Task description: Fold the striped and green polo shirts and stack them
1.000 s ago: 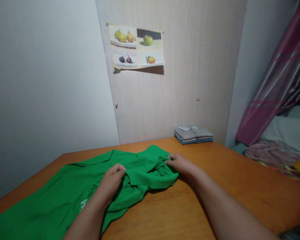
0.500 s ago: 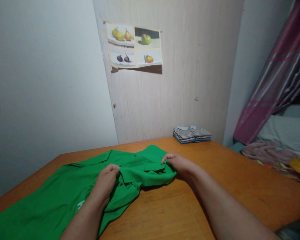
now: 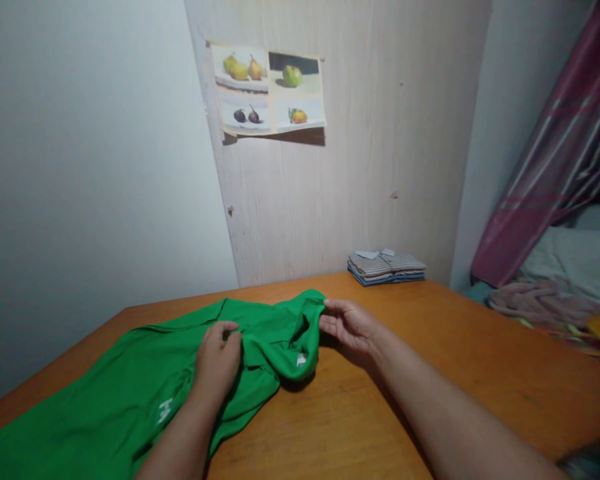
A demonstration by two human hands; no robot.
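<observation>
A green shirt (image 3: 115, 380) with white lettering lies spread across the left and middle of the table. Its collar end is bunched up, and a small white label shows inside the neck opening. My left hand (image 3: 219, 360) rests on the cloth beside the collar, with a gap between thumb and index finger; its other fingertips are partly hidden. At the right end of the shirt, my right hand (image 3: 349, 325) pinches the collar edge between thumb and index finger. The remaining fingers of that hand are loosely curled below.
A stack of folded striped shirts (image 3: 386, 267) sits at the back of the orange-brown wooden table (image 3: 460, 360). Behind it rises a panel wall with a fruit picture (image 3: 269, 90). At the right are a pink curtain (image 3: 530, 160) and rumpled bedding (image 3: 540, 303).
My right hand has turned palm inward and shifted slightly left, pulling the collar edge up and over, so the inside and its label show. My left hand has loosened its pinch, staying on the shirt.
</observation>
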